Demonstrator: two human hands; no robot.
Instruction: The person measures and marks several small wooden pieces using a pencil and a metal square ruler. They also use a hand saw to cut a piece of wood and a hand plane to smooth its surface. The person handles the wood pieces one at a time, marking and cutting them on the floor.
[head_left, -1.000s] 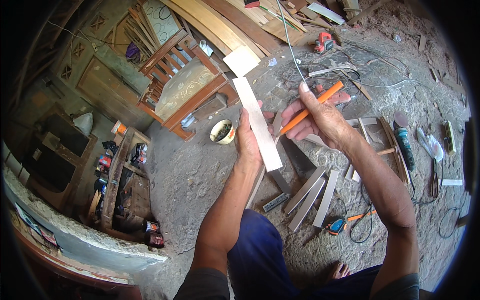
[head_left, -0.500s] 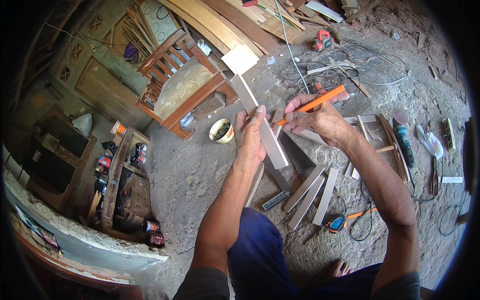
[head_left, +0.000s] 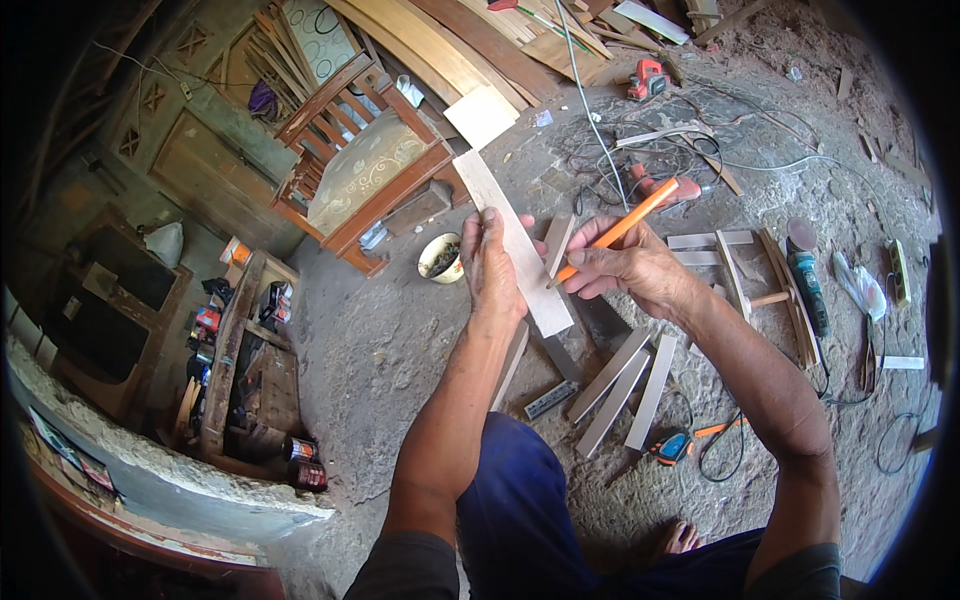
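Observation:
My left hand [head_left: 492,268] is closed around a pale, flat wooden strip [head_left: 512,240], thumb over its face, and holds it slantwise in front of me. Between the fingers of my right hand [head_left: 628,268] is an orange pencil [head_left: 625,223]. Its tip is at the right edge of the strip's lower part; whether it touches the wood I cannot tell. Below my hands, several cut strips [head_left: 652,392] lie on the floor beside a small dark ruler-like bar [head_left: 551,400]. A blue and black tape measure [head_left: 672,447] lies to their right.
A wooden chair [head_left: 365,170] with a patterned seat and a white bucket [head_left: 441,258] stand ahead on the left. Right of me lie a teal angle grinder [head_left: 808,285], a wooden frame [head_left: 740,270] and loose cables. A red power planer [head_left: 648,80] sits farther off.
The strip has turned so its broad face shows more. My right hand has moved slightly down and left, bringing the pencil tip lower along the strip.

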